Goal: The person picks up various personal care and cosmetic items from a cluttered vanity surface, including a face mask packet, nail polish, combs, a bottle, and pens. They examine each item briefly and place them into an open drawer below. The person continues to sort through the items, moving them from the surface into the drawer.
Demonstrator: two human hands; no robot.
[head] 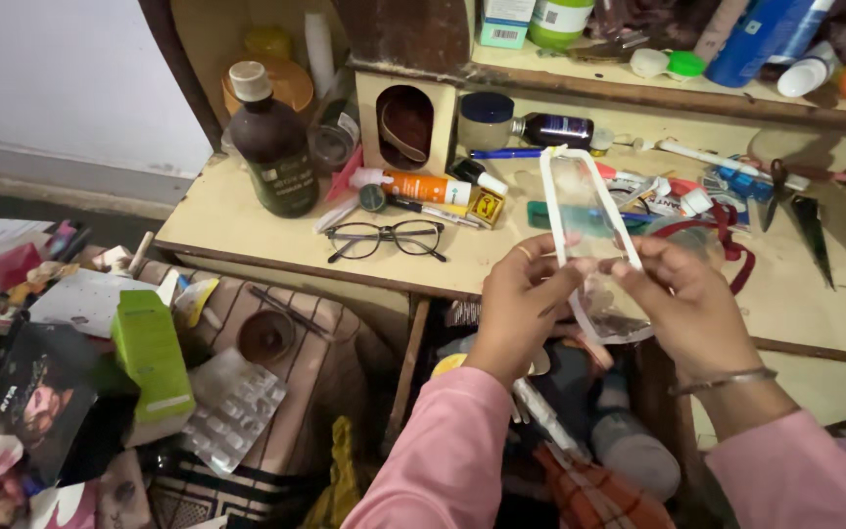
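Cluttered tabletop (247, 220) carries spectacles (385, 238) and a brown bottle (273, 147). Nearer, both hands pinch a clear phone case (580, 220): left hand (519, 304) on its left edge, right hand (689, 306) on its right, grips closed.

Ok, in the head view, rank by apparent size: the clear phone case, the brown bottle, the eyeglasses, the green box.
1. clear phone case, though it is held nearest the camera
2. brown bottle and green box, too alike to rank
3. eyeglasses
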